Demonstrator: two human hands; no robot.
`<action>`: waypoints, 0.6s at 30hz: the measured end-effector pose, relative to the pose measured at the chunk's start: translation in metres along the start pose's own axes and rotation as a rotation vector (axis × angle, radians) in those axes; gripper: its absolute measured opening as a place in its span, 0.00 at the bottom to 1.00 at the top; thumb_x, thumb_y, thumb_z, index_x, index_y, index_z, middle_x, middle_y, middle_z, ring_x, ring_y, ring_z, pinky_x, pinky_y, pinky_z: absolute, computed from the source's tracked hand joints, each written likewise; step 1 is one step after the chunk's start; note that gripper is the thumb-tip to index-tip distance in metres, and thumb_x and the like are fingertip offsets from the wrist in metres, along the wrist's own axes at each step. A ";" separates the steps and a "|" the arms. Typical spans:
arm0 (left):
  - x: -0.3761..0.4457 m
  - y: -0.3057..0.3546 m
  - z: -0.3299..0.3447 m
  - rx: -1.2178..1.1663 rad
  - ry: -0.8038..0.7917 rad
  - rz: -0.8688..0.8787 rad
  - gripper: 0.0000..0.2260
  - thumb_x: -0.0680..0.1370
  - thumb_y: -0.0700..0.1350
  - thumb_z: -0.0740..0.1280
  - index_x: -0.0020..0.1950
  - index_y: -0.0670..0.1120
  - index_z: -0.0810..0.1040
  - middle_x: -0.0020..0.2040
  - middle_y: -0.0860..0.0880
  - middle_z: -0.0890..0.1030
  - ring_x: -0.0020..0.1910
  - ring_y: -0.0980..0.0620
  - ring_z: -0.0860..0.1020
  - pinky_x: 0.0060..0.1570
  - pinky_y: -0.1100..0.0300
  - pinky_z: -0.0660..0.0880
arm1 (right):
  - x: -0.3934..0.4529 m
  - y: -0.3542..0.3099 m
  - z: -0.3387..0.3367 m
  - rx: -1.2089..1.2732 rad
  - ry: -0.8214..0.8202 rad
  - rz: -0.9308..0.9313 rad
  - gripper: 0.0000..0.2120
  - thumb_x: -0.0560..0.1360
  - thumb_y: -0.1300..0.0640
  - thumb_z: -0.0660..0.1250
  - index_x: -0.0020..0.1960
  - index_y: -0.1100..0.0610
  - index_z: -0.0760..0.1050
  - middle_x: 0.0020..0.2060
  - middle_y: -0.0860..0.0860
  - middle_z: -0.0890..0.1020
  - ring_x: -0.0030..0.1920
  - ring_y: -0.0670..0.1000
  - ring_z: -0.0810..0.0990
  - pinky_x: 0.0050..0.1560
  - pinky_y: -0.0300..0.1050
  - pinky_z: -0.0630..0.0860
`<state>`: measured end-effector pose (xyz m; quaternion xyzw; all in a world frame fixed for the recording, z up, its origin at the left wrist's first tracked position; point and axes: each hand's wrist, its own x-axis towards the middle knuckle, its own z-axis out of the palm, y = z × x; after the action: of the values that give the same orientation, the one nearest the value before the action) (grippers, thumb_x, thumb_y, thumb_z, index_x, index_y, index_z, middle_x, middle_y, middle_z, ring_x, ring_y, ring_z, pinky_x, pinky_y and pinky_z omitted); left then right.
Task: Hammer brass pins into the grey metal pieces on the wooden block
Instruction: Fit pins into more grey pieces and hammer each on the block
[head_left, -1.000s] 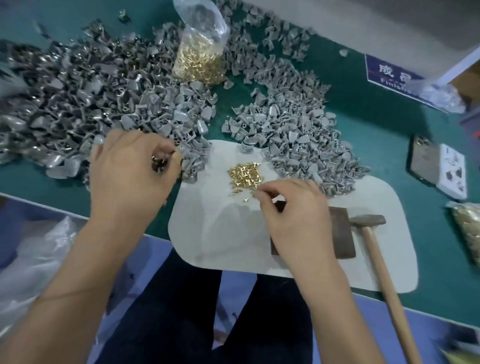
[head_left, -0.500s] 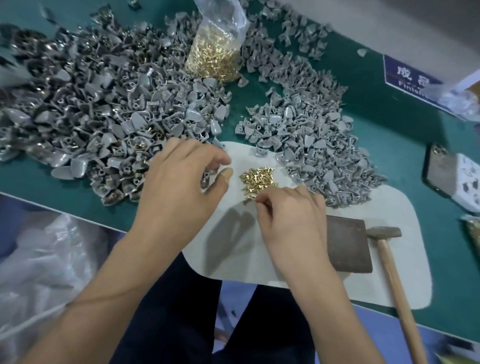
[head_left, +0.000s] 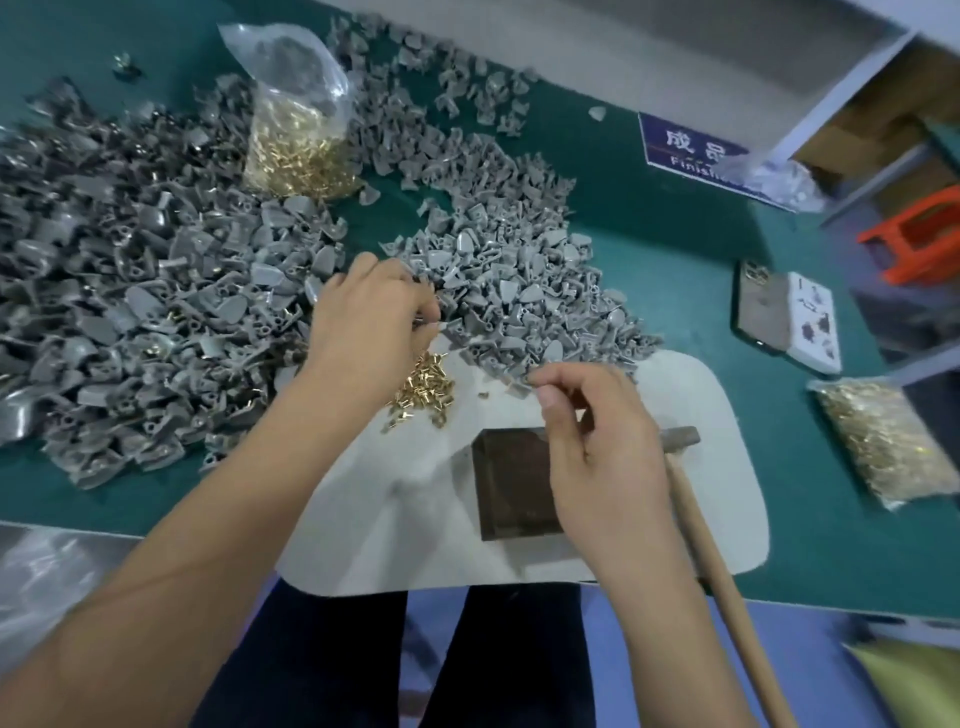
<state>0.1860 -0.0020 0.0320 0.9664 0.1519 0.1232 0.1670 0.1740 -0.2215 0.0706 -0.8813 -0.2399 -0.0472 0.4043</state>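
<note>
Left hand (head_left: 371, 322) curls into the grey pieces (head_left: 519, 291); right hand (head_left: 597, 441) pinches something small – likely a pin – over the wooden block (head_left: 511, 483). Seat one piece flat before hammering.

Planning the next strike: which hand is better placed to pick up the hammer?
The right hand. The hammer lies just beside it, at the right edge of the wooden block. The left hand is farther off, at the grey metal pieces, and would have to cross over.

Assembly workshop: heaped grey metal pieces (head_left: 156, 291), hammer (head_left: 711, 551).
</note>
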 end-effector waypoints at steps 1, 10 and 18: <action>0.001 0.001 -0.001 0.004 -0.010 0.003 0.07 0.76 0.52 0.73 0.53 0.55 0.84 0.53 0.53 0.79 0.55 0.49 0.70 0.50 0.53 0.65 | -0.001 0.004 -0.006 0.031 0.043 0.004 0.10 0.82 0.61 0.66 0.53 0.45 0.79 0.50 0.41 0.79 0.52 0.42 0.78 0.51 0.31 0.72; -0.055 0.056 -0.028 -0.733 -0.248 0.075 0.06 0.75 0.47 0.75 0.44 0.56 0.80 0.40 0.58 0.83 0.41 0.58 0.81 0.42 0.57 0.81 | -0.031 0.030 -0.029 0.456 0.180 0.251 0.17 0.76 0.70 0.71 0.54 0.49 0.81 0.41 0.46 0.84 0.42 0.45 0.82 0.46 0.36 0.77; -0.085 0.090 -0.010 -0.720 -0.302 0.047 0.02 0.74 0.50 0.75 0.42 0.57 0.84 0.37 0.61 0.84 0.39 0.61 0.81 0.45 0.57 0.78 | -0.055 0.043 -0.034 0.580 0.177 0.346 0.17 0.75 0.74 0.68 0.54 0.54 0.79 0.37 0.47 0.81 0.36 0.46 0.78 0.36 0.44 0.82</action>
<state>0.1275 -0.1087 0.0575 0.8563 0.0502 0.0289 0.5132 0.1491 -0.2917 0.0478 -0.7500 -0.0546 0.0157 0.6590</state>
